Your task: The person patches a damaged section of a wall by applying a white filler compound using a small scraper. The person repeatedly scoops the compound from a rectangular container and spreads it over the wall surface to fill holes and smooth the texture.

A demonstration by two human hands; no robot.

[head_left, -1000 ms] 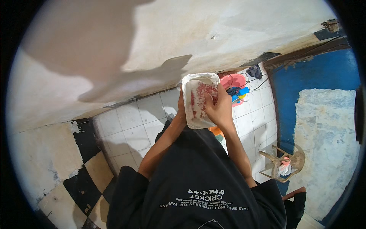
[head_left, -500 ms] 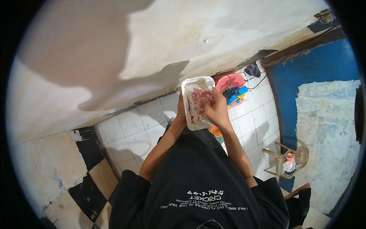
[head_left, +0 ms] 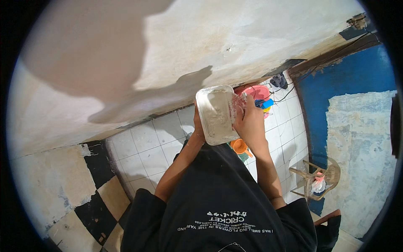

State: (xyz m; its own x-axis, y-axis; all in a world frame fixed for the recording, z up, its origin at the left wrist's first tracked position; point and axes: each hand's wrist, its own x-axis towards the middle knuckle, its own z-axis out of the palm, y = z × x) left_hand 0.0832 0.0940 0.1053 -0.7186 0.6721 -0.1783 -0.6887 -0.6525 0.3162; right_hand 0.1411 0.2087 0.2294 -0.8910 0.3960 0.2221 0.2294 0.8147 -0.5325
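The rectangular clear plastic container (head_left: 217,114), smeared grey-white inside, sits upright between both hands, held out in front of the black-shirted chest. The left hand (head_left: 198,126) wraps its grip around the container's left edge; the right hand (head_left: 250,122) clamps the right edge, fingers closed on the rim. Just below the right grip an orange plastic funnel (head_left: 240,147) lies on the white tiled floor (head_left: 142,143). Beyond the right grip sits a pink plastic basin (head_left: 257,91), and well off to that side stands a wooden stool (head_left: 312,176).
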